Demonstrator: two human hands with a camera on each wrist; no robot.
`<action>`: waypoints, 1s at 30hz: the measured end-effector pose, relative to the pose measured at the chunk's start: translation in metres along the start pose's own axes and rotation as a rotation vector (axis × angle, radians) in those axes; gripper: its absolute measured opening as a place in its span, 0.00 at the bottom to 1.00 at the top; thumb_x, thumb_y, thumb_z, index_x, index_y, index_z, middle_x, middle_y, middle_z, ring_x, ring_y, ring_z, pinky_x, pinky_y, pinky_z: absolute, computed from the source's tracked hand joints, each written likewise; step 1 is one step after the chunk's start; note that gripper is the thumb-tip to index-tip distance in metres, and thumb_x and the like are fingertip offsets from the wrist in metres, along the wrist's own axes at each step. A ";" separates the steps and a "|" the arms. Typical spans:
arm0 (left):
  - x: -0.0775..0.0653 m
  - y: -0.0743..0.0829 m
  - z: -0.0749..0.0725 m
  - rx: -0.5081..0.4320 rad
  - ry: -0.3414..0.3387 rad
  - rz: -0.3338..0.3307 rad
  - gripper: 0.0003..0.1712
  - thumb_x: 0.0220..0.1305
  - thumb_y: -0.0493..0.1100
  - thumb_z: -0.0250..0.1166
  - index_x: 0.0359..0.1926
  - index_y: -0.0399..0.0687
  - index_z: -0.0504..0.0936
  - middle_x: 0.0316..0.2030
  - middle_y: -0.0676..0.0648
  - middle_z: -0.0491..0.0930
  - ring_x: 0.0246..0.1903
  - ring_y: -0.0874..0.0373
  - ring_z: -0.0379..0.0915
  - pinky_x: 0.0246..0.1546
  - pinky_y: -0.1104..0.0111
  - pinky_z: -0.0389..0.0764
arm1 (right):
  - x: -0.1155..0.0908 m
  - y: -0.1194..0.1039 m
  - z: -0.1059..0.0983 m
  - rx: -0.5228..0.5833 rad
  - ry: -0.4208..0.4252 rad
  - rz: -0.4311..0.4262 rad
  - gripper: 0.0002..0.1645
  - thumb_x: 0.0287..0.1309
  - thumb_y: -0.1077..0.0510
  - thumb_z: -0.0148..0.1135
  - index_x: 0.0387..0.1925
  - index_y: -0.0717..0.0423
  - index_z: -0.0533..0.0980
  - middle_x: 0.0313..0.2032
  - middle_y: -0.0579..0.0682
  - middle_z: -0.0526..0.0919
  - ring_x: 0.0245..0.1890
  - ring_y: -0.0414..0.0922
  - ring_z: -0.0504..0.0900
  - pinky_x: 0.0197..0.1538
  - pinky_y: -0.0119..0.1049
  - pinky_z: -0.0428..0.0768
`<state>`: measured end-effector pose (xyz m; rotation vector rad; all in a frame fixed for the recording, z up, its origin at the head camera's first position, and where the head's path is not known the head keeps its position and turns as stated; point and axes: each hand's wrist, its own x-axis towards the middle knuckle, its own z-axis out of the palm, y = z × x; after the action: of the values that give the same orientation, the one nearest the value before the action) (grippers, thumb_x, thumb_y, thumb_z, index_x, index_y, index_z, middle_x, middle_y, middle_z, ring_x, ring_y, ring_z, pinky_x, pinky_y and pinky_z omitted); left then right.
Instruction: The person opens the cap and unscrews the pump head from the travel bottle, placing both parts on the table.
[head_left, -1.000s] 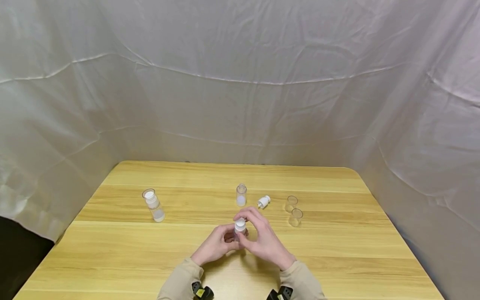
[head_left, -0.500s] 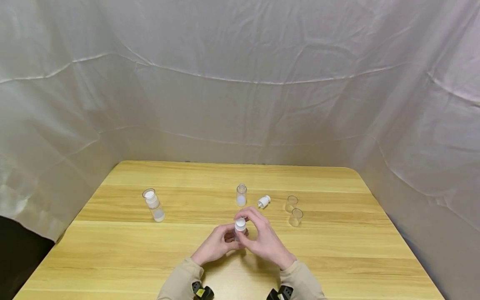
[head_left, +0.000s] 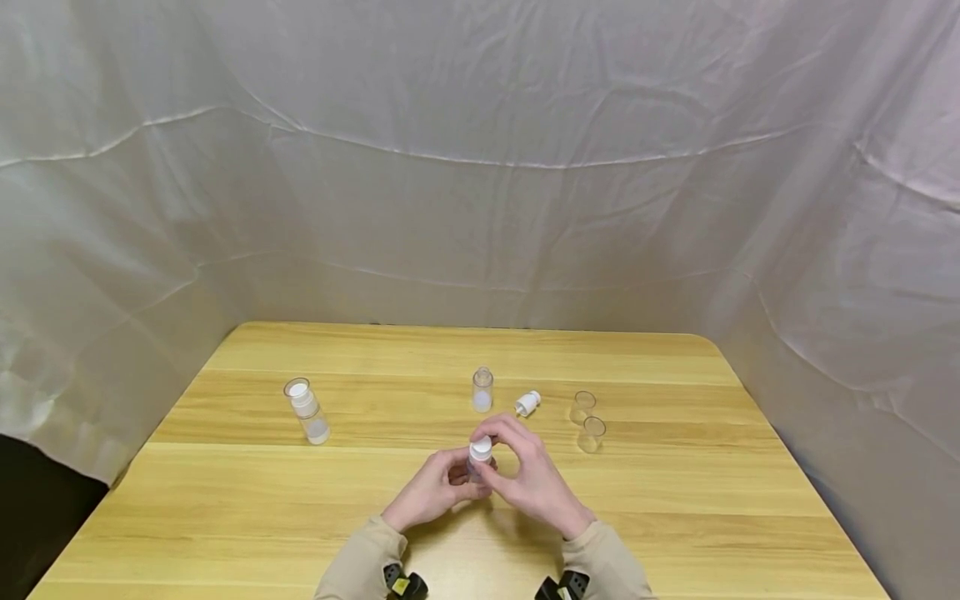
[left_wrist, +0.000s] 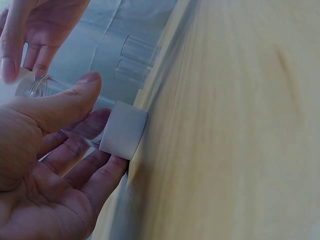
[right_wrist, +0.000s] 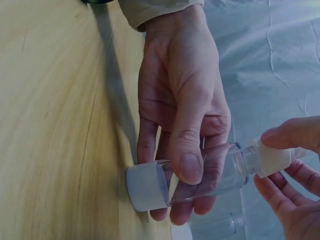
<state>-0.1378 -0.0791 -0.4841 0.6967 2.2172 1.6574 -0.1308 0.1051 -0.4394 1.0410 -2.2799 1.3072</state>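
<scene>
Near the table's front, my left hand (head_left: 435, 487) grips a clear bottle (right_wrist: 227, 167) with a white base (left_wrist: 124, 130), its thumb and fingers around the body. The bottle stands upright, its base low at the tabletop; whether it touches cannot be told. On its neck sits a white pump top (right_wrist: 274, 159), and some of the clear neck shows below it in the right wrist view. My right hand (head_left: 528, 483) pinches that pump top between thumb and fingers.
Behind the hands stands a clear bottle without a top (head_left: 482, 392). A loose white pump (head_left: 528, 403) lies beside it. Two clear caps (head_left: 591, 435) stand to the right. A bottle with pump and clear cap (head_left: 307, 412) stands at left. Grey cloth (head_left: 480, 208) hangs behind the table.
My right hand's fingers have shifted slightly to the right around the pump top. The left hand and the bottle stay in place.
</scene>
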 end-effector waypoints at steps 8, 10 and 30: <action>0.000 0.000 0.000 -0.013 0.001 -0.010 0.22 0.63 0.38 0.69 0.56 0.35 0.80 0.53 0.37 0.84 0.53 0.50 0.82 0.56 0.78 0.80 | -0.001 0.002 0.000 0.141 0.020 0.050 0.20 0.52 0.72 0.70 0.46 0.57 0.77 0.47 0.53 0.81 0.49 0.41 0.81 0.59 0.34 0.85; 0.000 0.000 0.000 -0.013 0.001 -0.009 0.22 0.63 0.38 0.69 0.57 0.35 0.79 0.53 0.37 0.84 0.53 0.50 0.82 0.56 0.77 0.80 | -0.002 0.001 0.000 0.220 0.027 0.081 0.20 0.53 0.73 0.69 0.46 0.59 0.77 0.47 0.56 0.81 0.50 0.39 0.80 0.62 0.34 0.83; -0.002 0.001 -0.001 -0.088 -0.022 0.029 0.24 0.65 0.34 0.67 0.59 0.26 0.75 0.56 0.29 0.81 0.59 0.35 0.77 0.64 0.61 0.80 | 0.000 0.004 0.001 0.588 0.272 0.350 0.23 0.54 0.77 0.64 0.51 0.80 0.67 0.48 0.46 0.78 0.49 0.33 0.80 0.57 0.26 0.83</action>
<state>-0.1367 -0.0803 -0.4834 0.7242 2.1146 1.7404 -0.1339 0.1056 -0.4418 0.5637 -1.9665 2.1978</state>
